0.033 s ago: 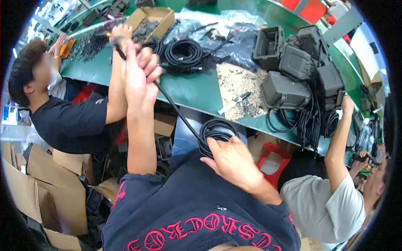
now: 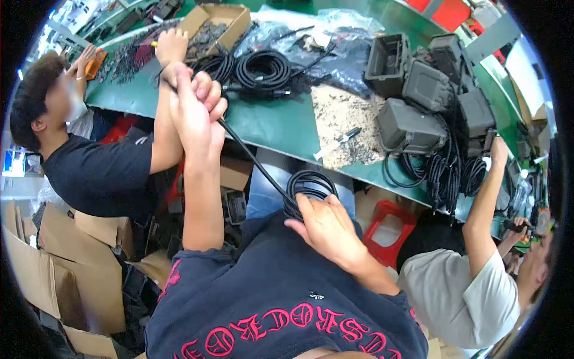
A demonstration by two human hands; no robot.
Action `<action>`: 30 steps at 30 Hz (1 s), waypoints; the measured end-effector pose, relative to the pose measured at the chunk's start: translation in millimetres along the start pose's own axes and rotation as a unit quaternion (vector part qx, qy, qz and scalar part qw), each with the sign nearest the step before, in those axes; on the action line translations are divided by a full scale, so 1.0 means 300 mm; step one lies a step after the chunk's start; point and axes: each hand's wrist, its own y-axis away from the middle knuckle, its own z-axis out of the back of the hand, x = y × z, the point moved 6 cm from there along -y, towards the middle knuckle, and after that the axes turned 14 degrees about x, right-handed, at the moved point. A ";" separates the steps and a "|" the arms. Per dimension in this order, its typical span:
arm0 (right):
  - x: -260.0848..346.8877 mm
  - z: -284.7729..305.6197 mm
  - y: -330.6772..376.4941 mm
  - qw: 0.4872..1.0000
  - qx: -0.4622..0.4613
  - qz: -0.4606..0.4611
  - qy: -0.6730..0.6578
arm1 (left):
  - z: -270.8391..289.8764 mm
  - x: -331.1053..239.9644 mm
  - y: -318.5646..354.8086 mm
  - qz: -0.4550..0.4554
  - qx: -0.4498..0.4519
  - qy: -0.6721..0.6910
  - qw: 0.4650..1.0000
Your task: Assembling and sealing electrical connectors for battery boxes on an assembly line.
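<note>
A black cable (image 2: 251, 157) runs taut from my left hand (image 2: 198, 110) down to a coil. My left hand is raised at arm's length over the bench's near edge, its fingers curled shut around the cable. The coil of black cable (image 2: 311, 179) lies in front of my torso, over my lap. My right hand (image 2: 327, 230) grips the coil's near side, fingers over the loops and thumb to the left. The part of the coil beneath my palm is hidden.
Beyond my left hand, more coiled black cable (image 2: 263, 70) lies on the green bench (image 2: 263, 122), near a cardboard tray (image 2: 236, 30). Grey plastic boxes (image 2: 406, 122) and a syringe-like tube (image 2: 338, 143) sit rightward. Co-workers flank me; one's hand (image 2: 172, 46) is beside mine.
My left hand has dropped slightly toward me, still holding the cable. My right hand stays on the coil.
</note>
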 end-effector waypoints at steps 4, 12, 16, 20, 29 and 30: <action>-0.044 -0.253 -0.013 0.997 0.055 -0.059 -0.020 | 0.113 0.049 0.138 -0.119 -0.149 -0.182 0.965; -0.332 0.316 -0.350 0.984 -0.159 -0.073 -0.038 | 0.051 0.191 0.296 -0.147 0.015 -0.256 0.955; -0.486 0.326 -0.553 0.971 -0.147 -0.096 0.160 | 0.015 0.212 0.316 -0.191 0.065 -0.441 0.875; -0.501 0.329 -0.589 0.962 -0.128 -0.110 0.215 | 0.040 0.227 0.299 -0.049 0.027 -0.368 0.928; -0.509 0.231 -0.483 0.883 -0.103 -0.027 -0.457 | 0.110 0.204 0.274 0.025 0.059 -0.247 0.967; -0.473 0.199 -0.460 0.794 -0.087 0.004 -0.602 | 0.087 0.185 0.259 -0.008 0.075 -0.319 0.945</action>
